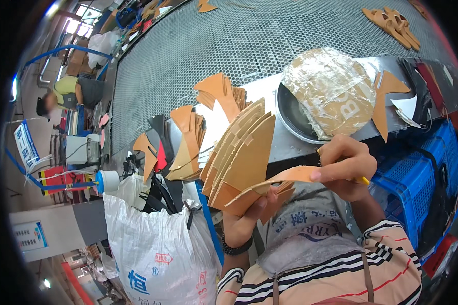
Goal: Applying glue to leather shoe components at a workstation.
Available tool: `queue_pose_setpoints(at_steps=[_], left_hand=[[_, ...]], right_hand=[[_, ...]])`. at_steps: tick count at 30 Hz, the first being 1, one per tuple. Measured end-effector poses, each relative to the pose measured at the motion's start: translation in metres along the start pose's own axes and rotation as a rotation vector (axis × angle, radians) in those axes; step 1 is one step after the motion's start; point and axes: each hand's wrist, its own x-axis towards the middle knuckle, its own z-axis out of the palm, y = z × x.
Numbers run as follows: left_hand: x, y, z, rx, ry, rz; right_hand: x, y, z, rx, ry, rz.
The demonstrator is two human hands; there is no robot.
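My left hand (241,221), with a dark bead bracelet at the wrist, is closed around the lower end of a fanned stack of tan leather cut pieces (241,160). The front leather piece (296,174) bends out to the right. My right hand (347,165) is closed, with its thumb or a finger pressing on that piece's end. A thin yellow stick (363,180) is gripped in the right hand; its working end is mostly hidden. Just beyond stands a dark round pan (295,114), partly covered by a plastic-wrapped cardboard disc (336,91).
Stacked tan leather pieces (188,134) lie left of my hands on a metal ledge. Another tan piece (385,104) lies right of the pan. Beyond stretches a mesh-topped table (188,56). A white sack (158,244) stands at left, a blue crate (412,178) at right. Another person (71,91) bends far left.
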Motion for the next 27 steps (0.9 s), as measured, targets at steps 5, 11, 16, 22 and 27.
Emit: queue_pose_setpoints(at_steps=[5,11,16,22,27], left_hand=[[-0.005,0.003,-0.002,0.061,0.005,-0.13],[-0.003,0.009,0.006,0.053,0.003,-0.194],[-0.007,0.013,-0.001,-0.061,-0.156,-0.259],[-0.009,0.009,-0.009,-0.085,-0.145,-0.151],[0.006,0.014,0.023,-0.074,0.086,-0.08]], right_hand=[[-0.004,0.0,-0.002,0.114,0.015,0.053],[0.0,0.003,-0.001,0.117,0.044,0.048],[-0.015,0.006,0.008,0.14,0.161,0.243],[-0.04,0.011,0.034,0.447,0.201,0.597],[-0.021,0.004,0.035,0.02,-0.496,0.553]])
